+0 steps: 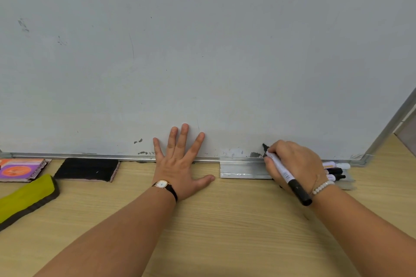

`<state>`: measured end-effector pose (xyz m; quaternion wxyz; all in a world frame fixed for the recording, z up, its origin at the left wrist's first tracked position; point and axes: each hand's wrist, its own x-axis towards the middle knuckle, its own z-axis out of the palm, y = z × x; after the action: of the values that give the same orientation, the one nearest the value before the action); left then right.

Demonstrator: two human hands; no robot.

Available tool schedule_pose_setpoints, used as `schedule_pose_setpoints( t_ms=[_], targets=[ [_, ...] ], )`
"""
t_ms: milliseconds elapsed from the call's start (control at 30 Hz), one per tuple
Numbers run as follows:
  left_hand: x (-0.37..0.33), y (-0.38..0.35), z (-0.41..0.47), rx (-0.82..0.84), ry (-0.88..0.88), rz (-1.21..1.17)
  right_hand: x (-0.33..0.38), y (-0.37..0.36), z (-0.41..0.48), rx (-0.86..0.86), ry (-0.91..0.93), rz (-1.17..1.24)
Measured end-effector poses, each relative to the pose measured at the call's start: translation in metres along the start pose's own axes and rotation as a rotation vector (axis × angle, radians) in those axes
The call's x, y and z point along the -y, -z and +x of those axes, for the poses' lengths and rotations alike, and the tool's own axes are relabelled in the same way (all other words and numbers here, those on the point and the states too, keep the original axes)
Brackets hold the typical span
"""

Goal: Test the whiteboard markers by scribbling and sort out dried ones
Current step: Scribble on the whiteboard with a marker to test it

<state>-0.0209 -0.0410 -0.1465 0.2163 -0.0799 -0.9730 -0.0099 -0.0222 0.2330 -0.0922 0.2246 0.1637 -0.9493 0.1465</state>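
Right hand (295, 162): a marker (284, 173) is gripped between the thumb and curled fingers.
Left hand (180, 164): nothing is held; the fingers are spread straight and laid flat across the lower frame of the whiteboard (202, 51), with the heel on the table (225, 231).
Marker axis: the barrel is set diagonally, with the black tip pointed up and left at the board just above its lower edge and the rear end pointed down and right past the wrist.
Marker look: a white barrel with a printed barcode, a black nib section and a black rear end.
Ink patches (255, 154): dark smudges are seen just beside the tip.
Other markers (335, 172): these are partly hidden behind the right hand, by the metal tray (243, 170).
Far left: a black eraser (86, 170) and a yellow-green eraser (24, 195) are laid on the table.
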Motion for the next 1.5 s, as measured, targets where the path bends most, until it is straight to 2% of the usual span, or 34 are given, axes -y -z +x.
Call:
schedule_pose_setpoints(
  t_ms=[67, 200, 233, 400, 567, 733, 800, 900, 933, 1100, 1267, 1300, 1433, 1500],
  targets=[
    [0.000, 0.000, 0.000, 0.010, 0.001, -0.001, -0.002, 0.003, 0.002, -0.022, -0.007, -0.002],
    [0.000, 0.002, 0.000, 0.024, 0.006, -0.006, -0.006, 0.022, 0.011, -0.279, -0.189, 0.183],
    [0.000, 0.001, 0.000, 0.024, 0.005, -0.006, -0.007, 0.023, 0.010, -0.290, -0.195, 0.194],
    [0.000, 0.001, 0.000, 0.022, 0.004, 0.008, -0.019, 0.004, -0.008, -0.018, -0.078, -0.033],
    [0.000, 0.001, 0.000, 0.011, 0.004, 0.026, -0.019, 0.023, -0.001, -0.274, -0.273, 0.177],
    [0.001, -0.002, 0.001, -0.031, -0.005, 0.049, -0.016, 0.011, -0.005, -0.070, -0.122, 0.019],
    [0.001, -0.002, 0.001, -0.037, -0.009, 0.054, -0.016, 0.014, -0.002, -0.128, -0.136, 0.062],
    [0.001, -0.003, 0.001, -0.048, -0.012, 0.052, -0.015, 0.022, 0.002, -0.319, -0.227, 0.224],
    [0.001, -0.003, 0.001, -0.054, -0.015, 0.051, -0.015, 0.021, 0.001, -0.324, -0.229, 0.237],
    [0.001, -0.003, 0.001, -0.070, -0.020, 0.038, -0.020, 0.009, -0.006, -0.139, -0.059, 0.068],
    [0.001, -0.003, 0.001, -0.054, -0.014, 0.026, -0.030, 0.026, 0.001, -0.351, -0.211, 0.181],
    [0.001, -0.003, 0.001, -0.054, -0.013, 0.026, -0.030, 0.027, 0.001, -0.338, -0.206, 0.182],
    [0.001, -0.003, 0.000, -0.047, -0.010, 0.029, -0.031, 0.014, -0.009, -0.089, -0.110, -0.009],
    [0.001, -0.002, 0.001, -0.041, -0.009, 0.032, -0.036, 0.014, -0.008, -0.122, -0.146, -0.002]
  ],
)
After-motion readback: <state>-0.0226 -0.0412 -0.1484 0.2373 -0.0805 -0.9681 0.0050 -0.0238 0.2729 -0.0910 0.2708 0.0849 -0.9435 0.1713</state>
